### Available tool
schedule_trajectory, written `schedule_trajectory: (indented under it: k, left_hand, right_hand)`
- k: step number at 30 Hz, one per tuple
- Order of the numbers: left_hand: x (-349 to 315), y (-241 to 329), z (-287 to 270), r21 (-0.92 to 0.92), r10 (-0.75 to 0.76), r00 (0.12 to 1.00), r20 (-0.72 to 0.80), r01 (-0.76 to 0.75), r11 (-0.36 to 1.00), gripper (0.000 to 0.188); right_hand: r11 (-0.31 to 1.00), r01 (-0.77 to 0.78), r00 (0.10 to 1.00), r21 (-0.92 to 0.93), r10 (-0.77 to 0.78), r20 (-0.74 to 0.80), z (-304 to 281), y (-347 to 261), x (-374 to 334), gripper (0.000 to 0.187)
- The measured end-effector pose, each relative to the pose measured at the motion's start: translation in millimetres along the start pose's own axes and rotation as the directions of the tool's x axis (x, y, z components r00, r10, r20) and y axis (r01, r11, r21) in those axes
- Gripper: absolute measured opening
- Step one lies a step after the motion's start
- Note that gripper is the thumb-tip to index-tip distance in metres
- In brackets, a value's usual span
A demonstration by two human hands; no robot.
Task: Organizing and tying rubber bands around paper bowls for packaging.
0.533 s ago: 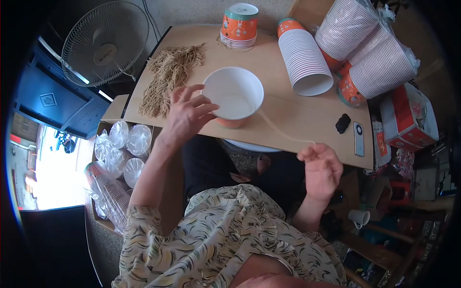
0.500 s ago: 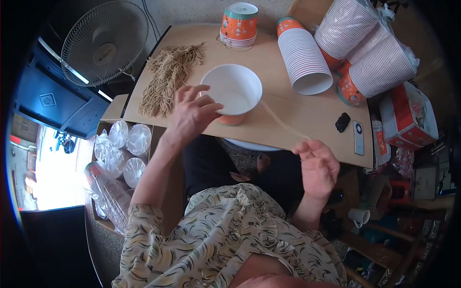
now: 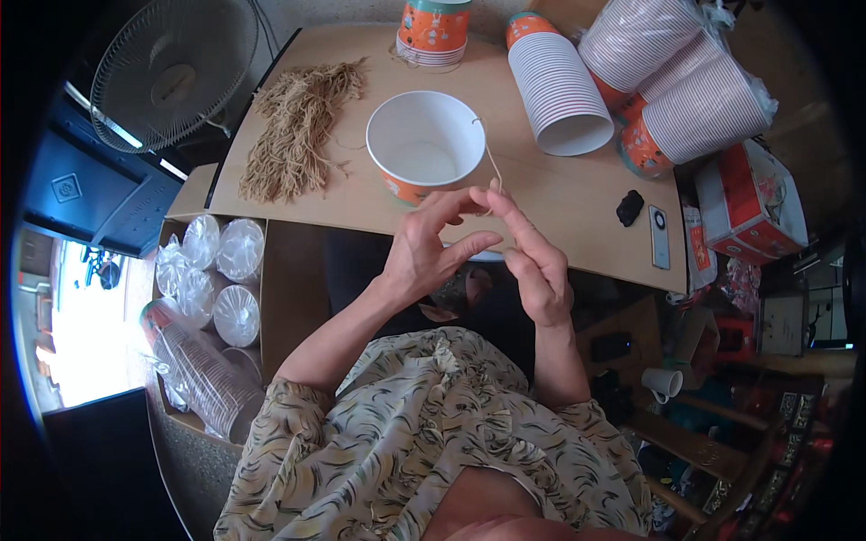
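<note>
A white-lined orange paper bucket [image 3: 424, 144] stands upright near the table's front edge. A thin tan string [image 3: 494, 162] runs from its right rim down to my fingers. My right hand [image 3: 538, 275] is closed on the string, its index finger stretched toward the bucket. My left hand [image 3: 428, 248] meets it at the fingertips, just in front of the bucket. The left thumb is apart from the curved fingers, and whether they pinch the string is hidden. A heap of tan strings [image 3: 298, 131] lies to the left on the table.
An upside-down orange bucket stack [image 3: 433, 36] stands at the back. Nested buckets [image 3: 559, 95] lie at right beside wrapped stacks [image 3: 695, 117]. A phone [image 3: 659, 236] and a black lump [image 3: 630, 208] are near the right edge. A carton [image 3: 298, 288] of wrapped buckets stands left.
My left hand has left the bucket's rim and moved right and down to my right hand. The right hand has come inward with the string. The head view has shifted slightly.
</note>
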State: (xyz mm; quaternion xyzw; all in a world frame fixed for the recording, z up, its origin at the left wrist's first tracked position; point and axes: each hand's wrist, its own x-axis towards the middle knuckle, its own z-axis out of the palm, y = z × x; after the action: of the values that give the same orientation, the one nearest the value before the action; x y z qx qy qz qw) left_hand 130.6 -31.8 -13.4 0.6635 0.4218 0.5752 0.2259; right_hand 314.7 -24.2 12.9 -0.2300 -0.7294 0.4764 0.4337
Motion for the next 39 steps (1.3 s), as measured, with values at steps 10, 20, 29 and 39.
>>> schedule_trajectory:
  k: [10,20,29,39]
  left_hand:
    - [-39.1,-16.5,-40.3,-0.259,-0.475,0.825,0.306,0.552,0.793,0.018]
    - [-51.7,-17.1,-54.5,0.107,-0.54,0.774,0.33,0.538,0.836,0.012]
    - [-28.1,2.3,-37.7,0.11,-0.234,0.874,0.426,0.207,0.972,0.01]
    - [-36.8,-26.5,-43.5,-0.196,-0.427,0.791,0.439,0.548,0.813,0.013]
  right_hand:
    - [0.71,-0.037,0.958,-0.703,-0.175,-0.227,-12.2,55.0,-14.5,0.016]
    - [0.596,-0.136,0.979,-0.792,-0.043,-0.201,0.9,43.7,-9.3,0.037]
    - [0.914,-0.363,0.931,-0.18,0.361,-0.047,33.9,37.7,-25.9,0.039]
    - [0.941,-0.334,0.942,0.061,0.334,0.006,25.7,44.6,-34.1,0.012]
